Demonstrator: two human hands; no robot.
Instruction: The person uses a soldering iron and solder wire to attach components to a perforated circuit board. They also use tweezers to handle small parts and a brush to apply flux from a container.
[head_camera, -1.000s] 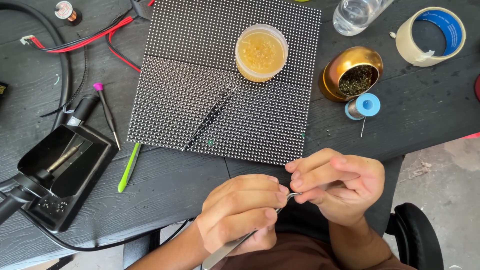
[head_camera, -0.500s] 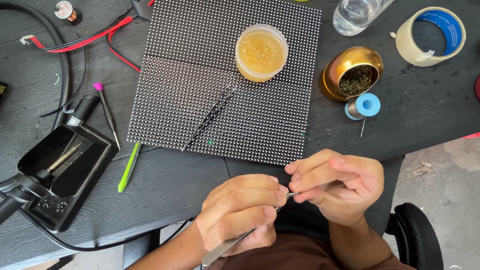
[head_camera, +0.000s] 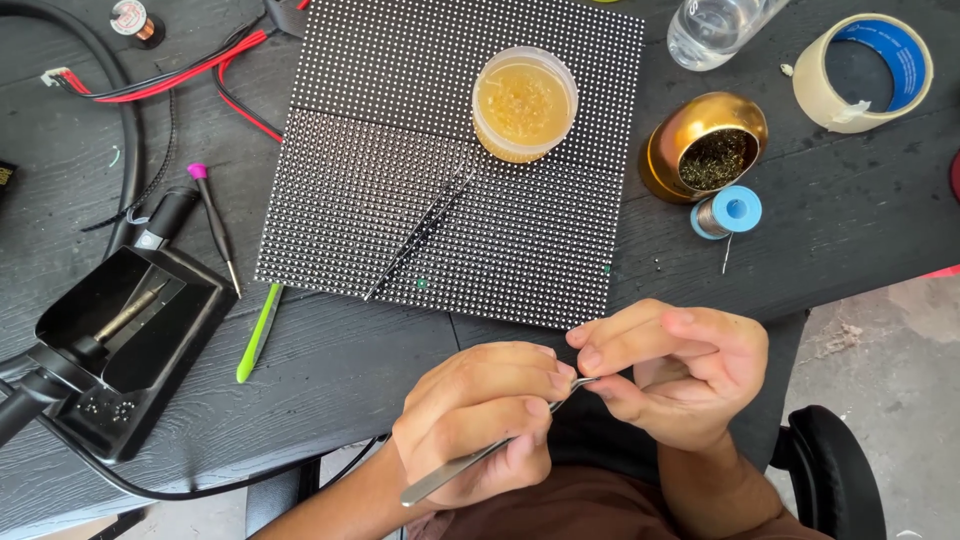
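Head view: left hand (head_camera: 480, 420) gripping tweezers (head_camera: 470, 462) just below LED panel (head_camera: 450, 160), tips at right hand (head_camera: 670, 375) fingertips, pinched shut on something too small to tell. Risk: loose pinch, part probably drops off table edge.

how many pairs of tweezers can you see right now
2. Silver tweezers are gripped in the left hand, tips at the right hand. Black tweezers lie on the dotted panel.

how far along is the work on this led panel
Done: tools are out, with the flux tub open on the LED panel. In hand: the left hand holds metal tweezers, tips meeting the right hand. Left: the soldering iron sits in its stand.
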